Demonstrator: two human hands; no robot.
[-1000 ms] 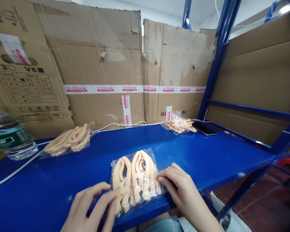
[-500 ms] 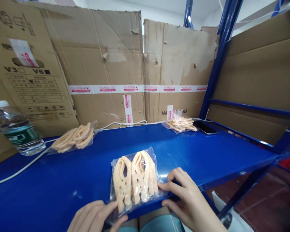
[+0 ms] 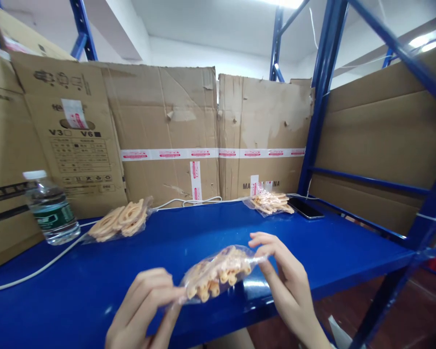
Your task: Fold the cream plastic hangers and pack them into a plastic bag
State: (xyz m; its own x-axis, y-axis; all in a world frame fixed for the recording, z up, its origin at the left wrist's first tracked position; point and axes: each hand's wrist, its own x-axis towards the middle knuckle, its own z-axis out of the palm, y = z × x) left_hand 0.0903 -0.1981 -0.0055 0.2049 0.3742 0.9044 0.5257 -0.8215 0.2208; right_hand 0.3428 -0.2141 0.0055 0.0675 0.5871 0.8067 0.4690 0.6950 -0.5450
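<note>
Between my hands hangs a clear plastic bag [image 3: 218,274] of pale, wood-coloured curved pieces, their rounded ends facing me. My left hand [image 3: 145,308] pinches the bag's left corner between thumb and fingers. At the opposite corner, my right hand [image 3: 285,281] grips the plastic the same way. The bag is raised off the blue shelf [image 3: 138,261] near its front edge and slopes up to the right. What exactly the pieces are, I cannot tell.
A similar filled bag [image 3: 121,220] lies at the back left beside a water bottle [image 3: 53,211]. Another bag [image 3: 271,201] rests at the back right, next to a phone [image 3: 305,208]. A white cable [image 3: 47,264] runs along the shelf. Cardboard sheets [image 3: 167,121] stand behind; a blue post [image 3: 318,97] rises right.
The bag lay against the shelf's front edge with its pieces' flat sides showing. Both hands have lifted and tilted it, so its ends now face me. The view has tipped upward.
</note>
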